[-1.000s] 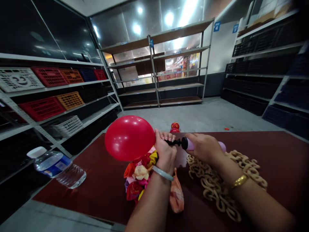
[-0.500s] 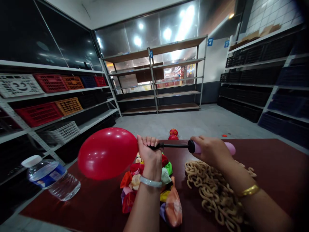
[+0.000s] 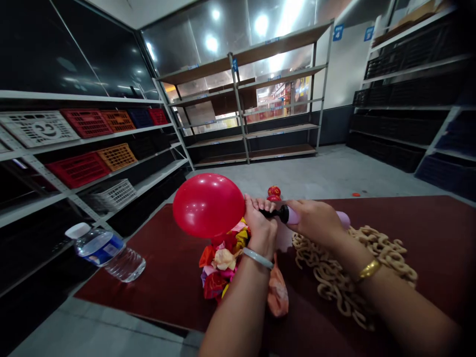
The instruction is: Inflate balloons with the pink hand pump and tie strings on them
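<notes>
A blown-up red balloon [image 3: 208, 206] hangs to the left of my left hand [image 3: 261, 218], which wears a pale bangle. Its fingers are closed round the balloon's neck and the black end of a balloon pump. My right hand [image 3: 316, 220], with a gold bracelet at the wrist, is wrapped round the lilac barrel [image 3: 342, 219] of that pump. Both hands are close together, and the rod between them hardly shows. Under my left forearm lies a heap of limp, many-coloured balloons [image 3: 225, 260], partly hidden. A slack orange balloon [image 3: 278, 290] lies beside it.
On the brown table [image 3: 148, 292] a water bottle [image 3: 107, 253] stands tilted in view at the left. Tan, curly, noodle-like pieces [image 3: 334, 282] lie in a pile beneath my right forearm. A red ornament [image 3: 274, 192] shows beyond the far edge. Shelves with crates [image 3: 85, 123] line the room.
My hands have drawn together, and the pump's long black rod has slid into the barrel. The view has shifted, so the balloon and left hand appear farther right.
</notes>
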{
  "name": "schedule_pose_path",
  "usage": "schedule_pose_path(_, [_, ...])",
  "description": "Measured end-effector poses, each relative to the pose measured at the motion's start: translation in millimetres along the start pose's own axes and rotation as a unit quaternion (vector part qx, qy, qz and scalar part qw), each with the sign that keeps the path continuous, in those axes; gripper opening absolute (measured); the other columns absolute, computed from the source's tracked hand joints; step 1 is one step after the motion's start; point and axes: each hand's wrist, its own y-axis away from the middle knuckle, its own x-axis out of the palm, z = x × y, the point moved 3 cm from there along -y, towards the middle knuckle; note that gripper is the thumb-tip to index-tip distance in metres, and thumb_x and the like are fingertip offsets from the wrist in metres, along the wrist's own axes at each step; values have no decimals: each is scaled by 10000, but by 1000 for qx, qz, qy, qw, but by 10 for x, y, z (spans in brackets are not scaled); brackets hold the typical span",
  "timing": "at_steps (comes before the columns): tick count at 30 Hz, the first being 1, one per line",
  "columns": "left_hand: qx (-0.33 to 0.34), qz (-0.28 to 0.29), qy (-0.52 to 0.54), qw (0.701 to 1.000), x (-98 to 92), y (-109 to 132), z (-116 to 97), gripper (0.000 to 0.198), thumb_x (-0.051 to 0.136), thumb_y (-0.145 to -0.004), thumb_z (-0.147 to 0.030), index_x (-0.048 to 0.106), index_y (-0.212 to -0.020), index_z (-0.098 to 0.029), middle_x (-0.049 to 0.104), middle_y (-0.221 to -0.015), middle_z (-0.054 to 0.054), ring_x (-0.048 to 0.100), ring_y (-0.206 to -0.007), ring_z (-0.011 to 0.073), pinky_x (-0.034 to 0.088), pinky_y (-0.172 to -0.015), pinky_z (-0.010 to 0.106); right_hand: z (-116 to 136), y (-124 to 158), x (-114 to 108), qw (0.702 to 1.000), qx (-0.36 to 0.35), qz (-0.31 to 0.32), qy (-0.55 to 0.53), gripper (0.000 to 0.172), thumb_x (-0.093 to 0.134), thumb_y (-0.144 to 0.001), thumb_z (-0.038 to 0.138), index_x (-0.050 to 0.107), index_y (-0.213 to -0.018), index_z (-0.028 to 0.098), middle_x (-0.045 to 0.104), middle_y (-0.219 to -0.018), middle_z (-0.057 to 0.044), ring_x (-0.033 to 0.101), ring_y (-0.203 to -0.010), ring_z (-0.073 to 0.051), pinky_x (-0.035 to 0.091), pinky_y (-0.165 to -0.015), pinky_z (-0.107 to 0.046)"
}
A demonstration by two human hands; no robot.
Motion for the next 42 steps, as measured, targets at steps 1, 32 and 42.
schedule_pose_path(1, [6, -6, -3, 1000, -17, -41, -54, 492, 516, -943, -423, 267, -586, -193, 284, -461, -72, 305, -368, 67, 236, -440, 230, -38, -14, 29, 1000, 0, 4, -1, 379, 605, -806, 409, 595, -1157, 264, 708, -934, -41, 653, -793, -227, 349, -636, -310])
schedule_pose_path(32, [-35, 13, 33, 999, 3, 137, 99, 481, 515, -950, -358, 295, -559, -187, 282, -442, -56, 300, -391, 79, 239, -451, 233, -25, 68, -27, 1000, -17, 6, 13, 334, 603, -808, 402, 610, -1096, 234, 706, -918, -73, 668, -821, -260, 401, -674, -337])
schedule_pose_path(42, [48, 7, 21, 999, 6, -97, -526, 537, 565, -906, -453, 224, -584, -193, 238, -463, -72, 261, -361, 65, 203, -434, 237, -342, 54, -17, 998, -24, 27, -46, 445, 587, -801, 486, 609, -1216, 325, 734, -986, -21, 691, -815, -237, 407, -611, -305])
